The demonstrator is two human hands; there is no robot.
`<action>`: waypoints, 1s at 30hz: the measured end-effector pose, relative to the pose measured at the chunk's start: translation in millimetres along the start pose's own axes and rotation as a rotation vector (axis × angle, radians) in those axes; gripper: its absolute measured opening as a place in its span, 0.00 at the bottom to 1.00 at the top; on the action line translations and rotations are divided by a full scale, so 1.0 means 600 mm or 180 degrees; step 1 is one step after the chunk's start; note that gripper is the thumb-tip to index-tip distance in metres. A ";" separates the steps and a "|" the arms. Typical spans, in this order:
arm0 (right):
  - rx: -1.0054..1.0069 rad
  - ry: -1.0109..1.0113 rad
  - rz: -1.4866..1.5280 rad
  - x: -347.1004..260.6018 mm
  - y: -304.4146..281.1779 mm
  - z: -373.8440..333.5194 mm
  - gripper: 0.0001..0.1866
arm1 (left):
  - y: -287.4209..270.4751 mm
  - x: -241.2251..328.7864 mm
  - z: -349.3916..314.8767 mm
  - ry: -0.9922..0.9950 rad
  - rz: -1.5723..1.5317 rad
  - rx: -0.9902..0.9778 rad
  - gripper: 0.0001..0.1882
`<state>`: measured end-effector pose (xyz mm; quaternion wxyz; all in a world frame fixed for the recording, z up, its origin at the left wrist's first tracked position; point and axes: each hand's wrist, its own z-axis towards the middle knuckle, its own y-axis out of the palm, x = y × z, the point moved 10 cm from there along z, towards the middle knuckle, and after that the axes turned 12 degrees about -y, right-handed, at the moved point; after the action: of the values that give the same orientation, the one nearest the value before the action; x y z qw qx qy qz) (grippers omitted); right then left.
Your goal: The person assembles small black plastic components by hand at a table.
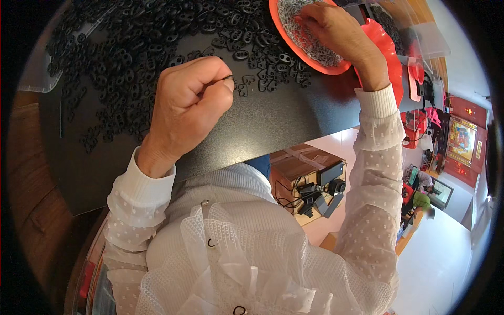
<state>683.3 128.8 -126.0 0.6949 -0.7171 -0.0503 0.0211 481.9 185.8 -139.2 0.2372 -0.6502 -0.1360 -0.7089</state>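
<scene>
My left hand is closed above the front of the dark table. A small black piece shows between its thumb and forefinger, mostly hidden by them. At the upper right, my right hand reaches into an orange-red bowl, its fingers curled down at the contents. Whatever its fingertips hold is too small and hidden to make out. Small silvery metal pieces fill the bowl. Across the far side of the table spreads a heap of black oval plastic parts with two holes. Several smaller black loops lie beside my left hand.
A red wavy-edged dish stands right of the bowl. Clear plastic containers are at the far left and far right. Below the table's edge, a cardboard box carries black devices and cables. Another person sits farther right.
</scene>
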 end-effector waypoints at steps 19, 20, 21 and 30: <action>0.0292 0.0259 0.0302 -0.050 -0.041 0.003 0.13 | -0.017 -0.017 -0.034 -0.0610 -0.0418 -0.0035 0.07; 0.0257 0.0249 0.0281 -0.049 -0.038 0.002 0.13 | -0.019 -0.016 -0.036 -0.0582 -0.0557 0.0021 0.07; 0.0222 0.0239 0.0260 -0.050 -0.036 0.000 0.13 | -0.020 -0.016 -0.038 -0.0581 -0.0563 0.0017 0.07; -0.0002 0.0416 0.0384 -0.075 -0.052 0.002 0.14 | -0.028 -0.025 -0.047 -0.0722 -0.0533 0.0052 0.08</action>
<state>637.4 126.3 -96.5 0.6939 -0.7189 0.0385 0.0161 449.6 188.1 -155.6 0.1657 -0.7105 -0.2215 -0.6470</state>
